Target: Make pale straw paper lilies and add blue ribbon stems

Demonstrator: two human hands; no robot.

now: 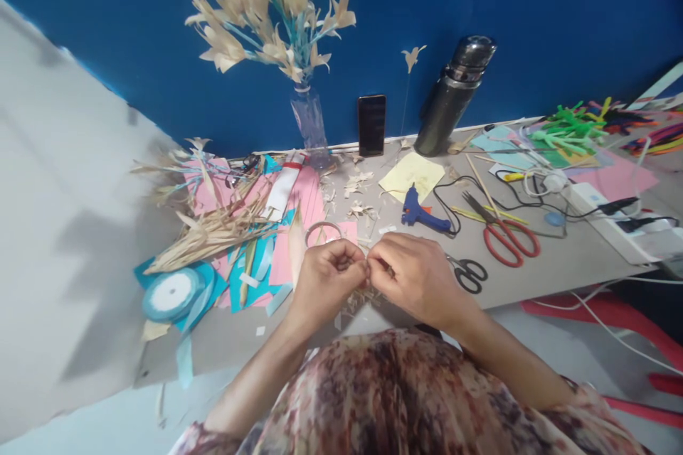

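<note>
My left hand (326,277) and my right hand (413,274) meet at the near edge of the grey table (565,256), fingertips pinched together on a small pale piece that I cannot make out. Thin straw-coloured strips (363,296) lie just under both hands. A tape ring (323,231) sits right behind my left hand. Small black scissors (468,274) lie beside my right hand. A long pale leaf strip (295,245) lies left of the ring.
A bottle vase of dried-leaf flowers (309,121), a phone (372,124) and a dark flask (453,96) stand against the blue wall. A blue glue gun (419,213), red scissors (506,234), a blue ribbon spool (171,293), pink and blue paper, pipe cleaners (570,128) and cables crowd the table.
</note>
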